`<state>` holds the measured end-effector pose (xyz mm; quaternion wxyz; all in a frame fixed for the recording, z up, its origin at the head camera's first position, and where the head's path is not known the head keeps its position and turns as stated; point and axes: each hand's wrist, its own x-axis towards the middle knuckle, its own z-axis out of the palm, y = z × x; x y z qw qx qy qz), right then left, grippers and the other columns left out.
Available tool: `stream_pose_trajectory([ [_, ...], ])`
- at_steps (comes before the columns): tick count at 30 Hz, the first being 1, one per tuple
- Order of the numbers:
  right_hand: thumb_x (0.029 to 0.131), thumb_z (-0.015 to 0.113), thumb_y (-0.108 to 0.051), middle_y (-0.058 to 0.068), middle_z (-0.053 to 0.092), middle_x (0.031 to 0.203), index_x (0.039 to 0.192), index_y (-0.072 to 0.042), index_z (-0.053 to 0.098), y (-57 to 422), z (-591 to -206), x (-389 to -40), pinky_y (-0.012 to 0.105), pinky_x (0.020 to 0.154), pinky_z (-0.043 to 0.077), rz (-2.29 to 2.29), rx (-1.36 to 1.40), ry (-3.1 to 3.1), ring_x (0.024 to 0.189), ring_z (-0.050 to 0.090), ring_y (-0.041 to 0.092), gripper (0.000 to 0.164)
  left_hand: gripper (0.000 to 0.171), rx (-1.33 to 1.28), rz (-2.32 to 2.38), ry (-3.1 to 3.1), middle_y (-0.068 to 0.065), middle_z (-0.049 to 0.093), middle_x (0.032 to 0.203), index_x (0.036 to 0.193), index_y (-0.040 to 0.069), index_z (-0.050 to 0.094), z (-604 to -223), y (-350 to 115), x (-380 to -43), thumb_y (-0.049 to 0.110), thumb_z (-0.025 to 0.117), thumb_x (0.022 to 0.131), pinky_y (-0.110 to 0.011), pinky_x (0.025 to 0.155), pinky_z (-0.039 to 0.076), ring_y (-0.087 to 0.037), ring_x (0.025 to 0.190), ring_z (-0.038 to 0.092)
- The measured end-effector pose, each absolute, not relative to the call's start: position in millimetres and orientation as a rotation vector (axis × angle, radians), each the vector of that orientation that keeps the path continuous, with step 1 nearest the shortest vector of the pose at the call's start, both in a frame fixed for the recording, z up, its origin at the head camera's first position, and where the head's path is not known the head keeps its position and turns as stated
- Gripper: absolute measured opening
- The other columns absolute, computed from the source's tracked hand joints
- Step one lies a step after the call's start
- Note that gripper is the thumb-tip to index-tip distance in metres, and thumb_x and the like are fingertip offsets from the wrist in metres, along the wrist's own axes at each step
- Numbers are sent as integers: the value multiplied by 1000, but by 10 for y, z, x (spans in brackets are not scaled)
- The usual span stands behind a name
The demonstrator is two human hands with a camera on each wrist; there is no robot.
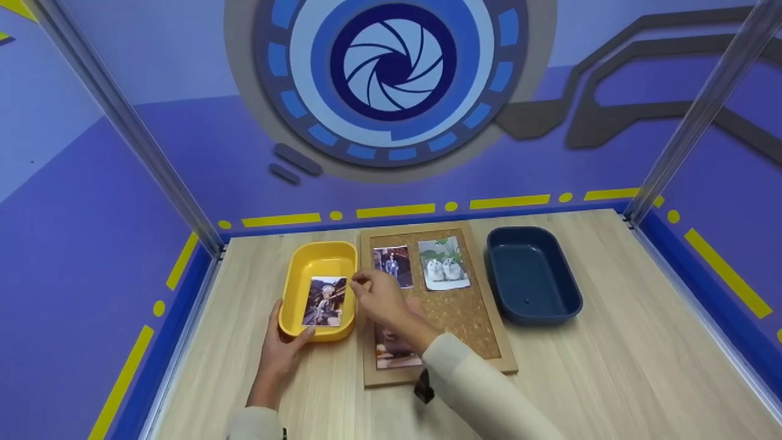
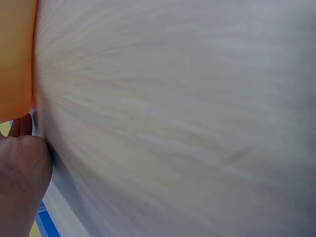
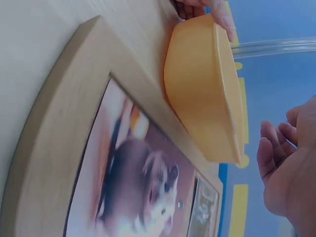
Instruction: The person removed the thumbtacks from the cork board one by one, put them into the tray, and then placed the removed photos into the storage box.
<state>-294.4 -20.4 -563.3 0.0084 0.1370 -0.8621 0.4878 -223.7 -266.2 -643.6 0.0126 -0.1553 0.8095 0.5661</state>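
My left hand [image 1: 282, 351] grips the yellow tray [image 1: 349, 253] at its near left corner, thumb over the front rim and fingers along the outer side. A photo of a person outdoors [image 1: 325, 301] lies inside this tray. My right hand [image 1: 388, 299] hovers over the left side of the framed corkboard [image 1: 458, 324]. Its fingers are curled, with thumb and index tips close together at the tray's right rim; I cannot tell whether something small is between them. In the right wrist view, an animal photo [image 3: 143, 182] lies on the board's near left, partly covered by my arm in the head view.
On the board's upper half are a photo of a standing person [image 1: 385, 264] and a photo of two white hamsters [image 1: 444, 266]. A dark blue tray [image 1: 534, 287] with a small speck inside stands right of the board. Purple-blue panels [image 1: 201, 146] enclose the wooden table [image 1: 611, 366].
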Motion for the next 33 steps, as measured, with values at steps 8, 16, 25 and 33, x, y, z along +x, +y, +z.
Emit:
stream_pose_trajectory([
  [8, 104, 68, -23, 3, 79, 106, 115, -12, 77, 217, -5702, -2798, 26, 71, 58, 1508, 465, -2648, 76, 64, 7, 18, 104, -496, 1765, 2516, -3, 7, 184, 172, 39, 1, -6447, -2646, -2232, 38, 75, 100, -60, 137, 12, -34, 170, 10],
  [16, 103, 69, -17, 12, 77, 96, 109, -5, 77, 652, -5867, -2623, 21, 63, 51, 1615, 435, -2615, 71, 58, 8, 16, 106, -507, 1766, 2498, -3, 6, 184, 172, 40, 0, -6423, -2652, -2230, 41, 76, 99, -61, 137, 12, -35, 170, 10],
  [25, 102, 70, -14, 5, 77, 95, 105, -4, 78, 872, -6032, -2506, 21, 70, 50, 1572, 431, -2621, 79, 60, 11, 13, 103, -493, 1790, 2489, -1, 5, 184, 171, 42, 0, -6429, -2706, -2209, 38, 75, 101, -60, 138, 9, -33, 170, 8],
  [33, 102, 71, -16, 7, 75, 92, 105, -4, 78, 960, -6137, -2494, 22, 69, 52, 1648, 344, -2603, 80, 60, 10, 14, 103, -514, 1773, 2489, -1, 5, 184, 171, 44, 0, -6430, -2659, -2206, 39, 74, 101, -63, 137, 9, -34, 170, 8],
])
